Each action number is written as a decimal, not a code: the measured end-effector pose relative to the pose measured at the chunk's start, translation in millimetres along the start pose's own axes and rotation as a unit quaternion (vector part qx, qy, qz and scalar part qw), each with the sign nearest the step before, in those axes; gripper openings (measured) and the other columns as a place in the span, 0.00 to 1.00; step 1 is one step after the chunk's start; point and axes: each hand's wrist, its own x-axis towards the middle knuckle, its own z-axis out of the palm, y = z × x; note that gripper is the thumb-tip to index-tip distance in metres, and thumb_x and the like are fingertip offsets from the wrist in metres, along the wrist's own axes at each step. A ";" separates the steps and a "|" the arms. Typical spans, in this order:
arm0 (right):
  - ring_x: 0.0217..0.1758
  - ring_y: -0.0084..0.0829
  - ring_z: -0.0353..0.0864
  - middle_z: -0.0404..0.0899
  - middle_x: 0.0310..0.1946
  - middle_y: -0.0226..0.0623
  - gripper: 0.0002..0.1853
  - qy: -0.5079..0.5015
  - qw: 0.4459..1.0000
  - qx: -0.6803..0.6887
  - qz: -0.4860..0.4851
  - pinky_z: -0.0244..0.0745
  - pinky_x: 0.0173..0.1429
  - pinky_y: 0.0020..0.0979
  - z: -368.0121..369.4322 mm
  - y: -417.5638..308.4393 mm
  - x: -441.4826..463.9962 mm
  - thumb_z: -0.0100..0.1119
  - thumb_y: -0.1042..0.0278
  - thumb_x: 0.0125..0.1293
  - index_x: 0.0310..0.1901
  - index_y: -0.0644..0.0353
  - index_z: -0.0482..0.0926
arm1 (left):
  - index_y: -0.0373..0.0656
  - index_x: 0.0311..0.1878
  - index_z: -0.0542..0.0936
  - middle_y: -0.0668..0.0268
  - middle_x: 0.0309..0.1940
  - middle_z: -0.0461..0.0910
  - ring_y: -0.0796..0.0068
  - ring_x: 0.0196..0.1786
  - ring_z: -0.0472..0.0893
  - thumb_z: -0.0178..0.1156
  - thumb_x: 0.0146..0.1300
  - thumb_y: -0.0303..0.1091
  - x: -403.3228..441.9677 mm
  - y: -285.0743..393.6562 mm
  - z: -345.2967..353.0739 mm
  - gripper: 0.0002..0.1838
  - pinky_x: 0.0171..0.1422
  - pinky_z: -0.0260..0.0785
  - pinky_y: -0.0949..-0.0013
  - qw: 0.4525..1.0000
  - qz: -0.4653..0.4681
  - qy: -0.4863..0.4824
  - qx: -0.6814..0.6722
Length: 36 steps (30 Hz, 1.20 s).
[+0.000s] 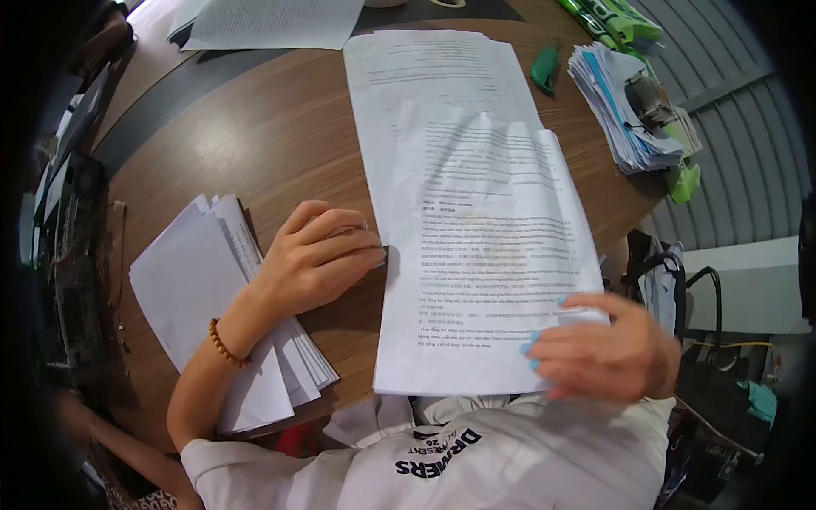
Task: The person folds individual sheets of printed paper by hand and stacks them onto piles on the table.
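Note:
A printed sheet [484,255] with wavy creases lies in front of me, its top overlapping more printed pages [425,68]. My left hand [327,255], with a bead bracelet [228,342] at the wrist, is closed beside the sheet's left edge. A small dark tip [387,255] shows at its fingertips; what the fingers hold is mostly hidden. Over the sheet's lower right corner, my right hand [603,353] is blurred by motion. Its blue-tipped fingers are stretched out and apart over the paper; its thumb is hidden.
Loose papers [195,280] lie under my left forearm. At the right stands a thick paper stack [616,110], with a green object [545,70] nearby. A keyboard [72,272] is at the left edge. Another person's arm [127,446] shows at lower left.

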 end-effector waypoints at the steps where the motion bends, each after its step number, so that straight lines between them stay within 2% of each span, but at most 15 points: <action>1: 0.35 0.33 0.81 0.80 0.29 0.41 0.08 0.001 1.000 -0.003 0.006 0.76 0.44 0.37 -7.6 12.0 -8.7 0.61 0.69 0.54 0.27 0.65 0.77 | 0.46 0.33 0.80 0.71 0.39 0.80 0.74 0.43 0.77 0.64 0.45 0.28 1.0 0.0 -0.5 0.09 0.49 0.66 0.68 1.000 0.006 0.002 -0.004; 3: 0.37 0.34 0.81 0.80 0.33 0.42 0.07 0.132 0.982 0.114 0.075 0.75 0.45 0.39 -17.9 39.1 -31.9 0.59 0.70 0.56 0.31 0.65 0.78 | 0.47 0.36 0.81 0.70 0.42 0.80 0.73 0.46 0.77 0.64 0.46 0.29 3.3 0.6 0.1 0.11 0.51 0.66 0.67 0.998 -0.002 -0.055 -0.020; 6: 0.44 0.36 0.80 0.79 0.41 0.41 0.10 0.171 0.965 0.143 0.138 0.73 0.50 0.40 -5.5 68.0 -59.5 0.57 0.77 0.54 0.39 0.64 0.78 | 0.47 0.40 0.81 0.70 0.46 0.79 0.72 0.49 0.76 0.64 0.49 0.32 11.7 9.4 0.2 0.12 0.53 0.66 0.66 0.995 -0.055 -0.066 -0.043; 7: 0.49 0.38 0.77 0.76 0.47 0.41 0.16 0.152 0.964 -0.035 0.215 0.70 0.54 0.41 -0.5 75.2 -62.1 0.57 0.80 0.51 0.44 0.62 0.77 | 0.47 0.40 0.81 0.70 0.46 0.79 0.72 0.49 0.76 0.64 0.49 0.32 11.1 8.3 0.5 0.12 0.53 0.66 0.66 0.996 -0.049 -0.067 -0.046; 8: 0.54 0.40 0.74 0.74 0.53 0.41 0.22 0.127 0.926 -0.211 0.286 0.67 0.58 0.42 6.3 79.2 -67.6 0.56 0.83 0.48 0.48 0.59 0.76 | 0.47 0.42 0.81 0.70 0.47 0.78 0.72 0.50 0.76 0.64 0.50 0.34 8.9 5.7 0.5 0.13 0.54 0.65 0.65 0.996 -0.012 -0.091 -0.018; 9: 0.54 0.40 0.74 0.74 0.53 0.41 0.22 0.129 0.922 -0.216 0.293 0.67 0.58 0.42 15.7 84.3 -77.2 0.56 0.83 0.48 0.48 0.59 0.76 | 0.47 0.43 0.80 0.70 0.49 0.78 0.71 0.52 0.75 0.64 0.51 0.36 7.6 3.3 1.4 0.14 0.55 0.65 0.65 0.993 0.026 -0.112 0.012; 11: 0.64 0.42 0.63 0.65 0.61 0.41 0.32 0.033 0.907 -0.302 0.293 0.59 0.65 0.44 28.7 92.4 -95.9 0.56 0.85 0.42 0.55 0.53 0.73 | 0.47 0.43 0.80 0.69 0.50 0.77 0.72 0.52 0.75 0.64 0.51 0.38 7.1 5.4 1.1 0.15 0.55 0.66 0.65 0.993 0.028 -0.110 -0.007; 12: 0.67 0.42 0.59 0.59 0.64 0.40 0.35 0.024 0.910 -0.266 0.317 0.55 0.67 0.45 34.2 82.6 -96.4 0.56 0.84 0.41 0.57 0.51 0.71 | 0.47 0.43 0.81 0.69 0.51 0.76 0.72 0.52 0.75 0.65 0.51 0.38 9.3 7.4 -2.5 0.15 0.54 0.66 0.65 0.993 0.011 -0.113 -0.018; 16: 0.66 0.40 0.60 0.62 0.63 0.40 0.34 0.071 0.921 -0.242 0.297 0.54 0.68 0.46 64.0 72.3 -107.3 0.59 0.81 0.41 0.56 0.53 0.71 | 0.50 0.48 0.78 0.67 0.55 0.74 0.70 0.55 0.73 0.64 0.51 0.37 4.5 5.6 -0.4 0.19 0.56 0.66 0.63 0.990 -0.006 -0.135 -0.031; 21: 0.62 0.40 0.65 0.71 0.56 0.40 0.20 0.155 0.928 -0.258 0.219 0.56 0.66 0.47 68.0 80.8 -94.2 0.57 0.78 0.46 0.45 0.56 0.79 | 0.53 0.55 0.74 0.67 0.57 0.71 0.68 0.59 0.70 0.62 0.53 0.33 5.2 6.4 -1.2 0.23 0.59 0.65 0.61 0.989 -0.028 -0.144 -0.014; 27: 0.56 0.38 0.72 0.76 0.49 0.38 0.15 0.224 0.936 -0.229 0.149 0.64 0.60 0.44 70.5 91.3 -71.0 0.65 0.78 0.42 0.35 0.51 0.84 | 0.54 0.57 0.72 0.67 0.59 0.70 0.67 0.60 0.70 0.61 0.52 0.28 5.1 3.9 -1.0 0.26 0.61 0.64 0.61 0.991 -0.028 -0.133 -0.010; 29: 0.55 0.37 0.72 0.77 0.47 0.37 0.13 0.255 0.946 -0.117 0.163 0.65 0.59 0.41 70.0 92.5 -69.6 0.64 0.78 0.44 0.34 0.51 0.84 | 0.54 0.56 0.73 0.67 0.57 0.71 0.69 0.59 0.70 0.64 0.47 0.25 6.4 4.4 3.3 0.29 0.61 0.64 0.62 0.994 -0.030 -0.102 0.021; 33: 0.54 0.38 0.71 0.78 0.45 0.33 0.12 0.269 0.948 0.022 0.167 0.68 0.57 0.36 74.3 92.2 -68.0 0.65 0.78 0.43 0.32 0.51 0.85 | 0.53 0.50 0.77 0.69 0.54 0.74 0.71 0.56 0.72 0.67 0.41 0.23 3.6 2.4 5.1 0.28 0.60 0.65 0.64 0.998 -0.048 -0.033 0.021; 35: 0.54 0.38 0.71 0.78 0.44 0.33 0.13 0.267 0.946 0.041 0.178 0.69 0.56 0.36 74.4 91.1 -70.0 0.65 0.78 0.43 0.32 0.51 0.85 | 0.50 0.42 0.80 0.72 0.49 0.77 0.72 0.54 0.74 0.65 0.44 0.25 4.9 1.5 2.0 0.18 0.58 0.64 0.65 0.998 -0.057 -0.002 0.038; 36: 0.55 0.38 0.70 0.78 0.43 0.33 0.13 0.265 0.944 0.061 0.185 0.69 0.56 0.35 74.4 90.6 -71.4 0.65 0.79 0.42 0.32 0.51 0.85 | 0.50 0.42 0.80 0.72 0.49 0.77 0.72 0.54 0.74 0.65 0.44 0.25 3.8 0.9 2.4 0.18 0.58 0.64 0.65 0.998 -0.056 -0.001 0.035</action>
